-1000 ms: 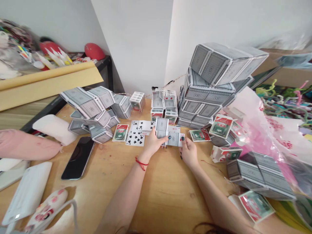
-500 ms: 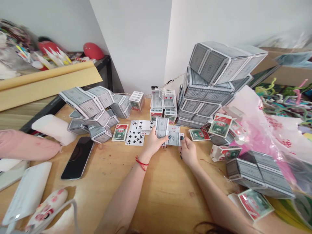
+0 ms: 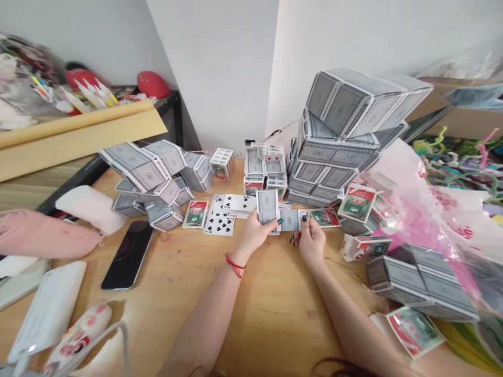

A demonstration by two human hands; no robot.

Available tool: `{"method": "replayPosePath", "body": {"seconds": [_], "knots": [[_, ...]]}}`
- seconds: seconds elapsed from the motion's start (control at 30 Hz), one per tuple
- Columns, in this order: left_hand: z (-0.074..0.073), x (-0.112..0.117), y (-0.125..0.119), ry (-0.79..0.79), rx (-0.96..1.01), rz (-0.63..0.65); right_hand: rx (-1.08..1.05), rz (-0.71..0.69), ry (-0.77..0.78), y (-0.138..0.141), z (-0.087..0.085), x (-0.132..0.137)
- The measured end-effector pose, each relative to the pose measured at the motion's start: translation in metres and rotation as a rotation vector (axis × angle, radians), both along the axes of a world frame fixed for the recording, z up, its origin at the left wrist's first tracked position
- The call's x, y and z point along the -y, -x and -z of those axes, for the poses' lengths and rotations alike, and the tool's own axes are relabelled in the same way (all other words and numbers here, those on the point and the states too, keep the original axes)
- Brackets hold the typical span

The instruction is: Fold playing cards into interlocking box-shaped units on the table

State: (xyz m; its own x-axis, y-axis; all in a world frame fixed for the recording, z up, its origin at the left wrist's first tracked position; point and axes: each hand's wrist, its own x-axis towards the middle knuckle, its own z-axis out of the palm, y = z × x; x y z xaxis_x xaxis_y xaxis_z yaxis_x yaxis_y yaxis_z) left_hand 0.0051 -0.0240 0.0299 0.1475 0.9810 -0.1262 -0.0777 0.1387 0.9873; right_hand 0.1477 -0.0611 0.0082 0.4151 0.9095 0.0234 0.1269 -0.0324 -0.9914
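Note:
My left hand (image 3: 255,230), with a red string bracelet at the wrist, is closed on an upright grey-backed playing card (image 3: 268,204), thumb across its lower part. A second grey-backed playing card (image 3: 291,220) lies sideways against it. My right hand (image 3: 312,238) pinches that card's right end between thumb and fingers. Whether the two cards are interlocked or only overlap, I cannot tell. Behind and left of my left hand, loose face-up cards (image 3: 220,222), several spades among them, lie on the wooden table (image 3: 267,324).
A tall stack of card-built blocks (image 3: 326,157) leans at the right, with a lower card structure (image 3: 153,178) at left. Card boxes (image 3: 195,214) lie about. A black phone (image 3: 128,256) rests left, and a pink plastic bag (image 3: 416,188) spreads at right.
Both hands have shifted slightly to the right with the two cards. My grip stays much the same, and the view has turned a little.

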Motion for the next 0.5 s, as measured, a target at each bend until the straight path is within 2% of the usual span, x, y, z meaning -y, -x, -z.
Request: {"method": "replayPosePath", "body": {"seconds": [0.2, 0.5], "knots": [[0.0012, 0.0011, -0.0058, 0.083, 0.14, 0.015, -0.117, -0.048, -0.091, 0.0006, -0.0018, -0.0035], [0.004, 0.0029, -0.0066, 0.052, 0.09, 0.016, 0.114, -0.038, -0.153, 0.0069, -0.0016, -0.0017]]}}
